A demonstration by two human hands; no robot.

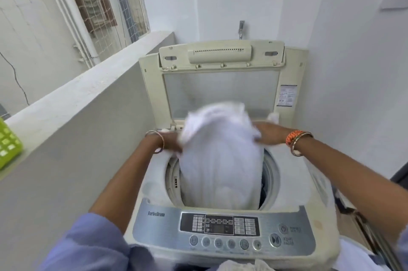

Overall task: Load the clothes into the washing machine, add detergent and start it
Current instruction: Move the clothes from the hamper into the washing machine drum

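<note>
Two hands, left hand point(171, 142) and right hand point(266, 134), on white cloth point(220, 160) over drum point(268, 173); finger pose hidden, cannot tell; risk: bulk snagging rim, spilling out.

Bright, even daylight; motion blur at the centre and wide-angle bending at the edges.

The scene is lit softly from the open side at the left, and only faint shadows are cast on the pale walls. The white cloth point(218, 155) and both hands are smeared by motion blur. The control panel point(223, 228) is rendered slightly soft, its small labels unreadable. Straight lines are bowed toward the frame edges, and the sleeve point(88, 246) is stretched in the lower corner.
</note>
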